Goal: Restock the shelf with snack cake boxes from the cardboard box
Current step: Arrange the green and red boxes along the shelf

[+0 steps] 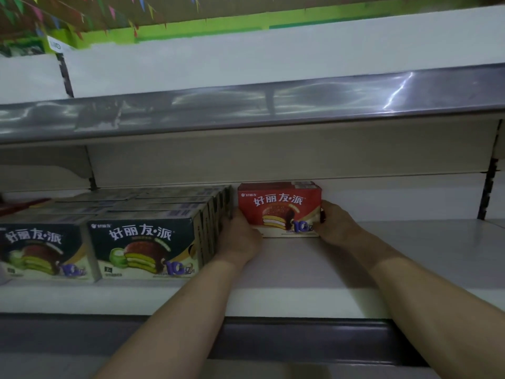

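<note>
Reaching deep into a white shelf [300,272], a person is holding a red box [278,207] of snack cakes between both hands. The box is standing upright on the shelf, far back against the rear wall, with its printed front facing out and showing a chocolate-coated cake. The left hand [240,236] is pressing against the box's left side, squeezed into the narrow gap between it and the green boxes [144,247]; its fingers are hidden behind the box edge, so how far they are curling cannot be told. The right hand [337,228] is gripping the right side, with its fingers wrapping around the box's right edge and lower corner. Both bare forearms are stretching in from the bottom of the view across the shelf's front lip.

To the left, the dark green boxes are sitting in rows running from the front edge back toward the wall, just beside the red one. They are bearing the same brand lettering and a picture of a green-filled cake. The shelf to the right of the red box is showing bare white surface. An upper shelf [246,110] with a shiny grey front strip is hanging over the scene, and coloured bunting [109,9] is dangling near the top.
</note>
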The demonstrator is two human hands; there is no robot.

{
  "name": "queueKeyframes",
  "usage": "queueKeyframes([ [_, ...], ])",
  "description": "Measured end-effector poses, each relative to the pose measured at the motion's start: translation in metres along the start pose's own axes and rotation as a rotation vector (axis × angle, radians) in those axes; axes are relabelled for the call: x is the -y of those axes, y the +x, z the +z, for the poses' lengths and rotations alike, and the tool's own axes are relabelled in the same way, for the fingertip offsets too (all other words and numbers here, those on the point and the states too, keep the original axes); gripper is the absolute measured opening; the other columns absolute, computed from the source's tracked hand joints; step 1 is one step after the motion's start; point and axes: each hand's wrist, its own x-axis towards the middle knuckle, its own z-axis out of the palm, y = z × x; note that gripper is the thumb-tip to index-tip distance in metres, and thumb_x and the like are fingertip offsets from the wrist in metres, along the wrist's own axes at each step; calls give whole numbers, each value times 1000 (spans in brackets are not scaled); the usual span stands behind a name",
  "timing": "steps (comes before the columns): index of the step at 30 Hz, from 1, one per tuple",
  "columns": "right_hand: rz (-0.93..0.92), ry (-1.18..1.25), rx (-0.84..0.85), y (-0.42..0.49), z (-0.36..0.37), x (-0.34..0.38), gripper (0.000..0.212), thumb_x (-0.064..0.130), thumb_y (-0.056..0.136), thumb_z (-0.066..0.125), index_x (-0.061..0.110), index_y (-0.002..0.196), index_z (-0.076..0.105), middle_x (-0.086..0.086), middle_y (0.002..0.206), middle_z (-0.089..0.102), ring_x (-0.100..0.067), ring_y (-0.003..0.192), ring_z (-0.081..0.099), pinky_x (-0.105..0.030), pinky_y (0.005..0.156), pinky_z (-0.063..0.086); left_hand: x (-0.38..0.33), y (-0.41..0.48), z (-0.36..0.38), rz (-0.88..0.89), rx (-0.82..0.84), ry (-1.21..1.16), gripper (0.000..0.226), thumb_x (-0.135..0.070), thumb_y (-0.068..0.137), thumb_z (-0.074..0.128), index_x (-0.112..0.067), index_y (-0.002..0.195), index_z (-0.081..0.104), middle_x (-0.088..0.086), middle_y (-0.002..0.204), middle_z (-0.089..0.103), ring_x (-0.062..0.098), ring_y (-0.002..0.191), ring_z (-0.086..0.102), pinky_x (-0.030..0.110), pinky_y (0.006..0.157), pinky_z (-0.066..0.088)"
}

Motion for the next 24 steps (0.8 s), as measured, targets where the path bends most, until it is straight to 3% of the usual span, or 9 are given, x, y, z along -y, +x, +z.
queueKeyframes([
  [5,2,17,-6,-4,-2,3,40,2,90,52,8,130,52,-15,127,60,-31,116,55,-24,87,39,3,-2,-1,84,-40,-30,87,-8,83,54,-39,151,9,6,146,42,28,131,44,49,109,37],
  [9,1,9,-7,-6,-4,5,45,4,90,55,9,134,49,-14,130,58,-31,118,54,-28,94,41,7,-1,-4,105,-41,2,89,-28,86,65,-43,150,6,2,149,40,26,135,41,49,111,35],
  [12,-18,78,-68,-5,-6,10,58,4,87,59,7,141,37,-17,135,50,-35,119,51,-39,100,44,7,-3,-7,147,-87,34,88,-25,88,63,-40,151,4,4,150,38,27,135,41,50,110,36],
  [15,0,205,-243,-5,-11,17,60,13,87,63,13,142,38,-17,134,43,-34,119,50,-45,100,45,4,-7,-11,240,-123,59,74,-14,93,54,-33,153,14,6,145,46,27,129,47,46,108,39],
  [17,-66,221,-424,-8,-15,22,47,13,89,60,17,134,50,-13,127,46,-28,112,54,-41,94,48,2,-7,-12,269,-178,34,60,-4,93,48,-24,148,34,7,136,55,27,124,52,38,106,42],
  [19,-163,255,-502,-13,-17,29,33,9,89,56,16,121,61,-10,116,54,-25,101,59,-37,87,50,1,-7,-13,238,-227,-8,46,3,92,45,-12,136,51,10,129,60,27,120,55,26,100,40],
  [22,-249,300,-289,-17,-6,37,23,5,89,55,14,104,71,-4,102,67,-20,93,63,-28,83,49,-1,-11,-14,188,-184,8,38,5,94,43,-6,126,60,11,128,62,26,119,55,24,99,39],
  [24,-264,155,-74,-19,3,38,25,7,90,53,17,102,73,-1,102,69,-16,94,61,-21,83,45,0,-14,-13,134,-90,91,37,4,95,42,-6,124,63,11,129,61,27,121,54,24,100,37],
])
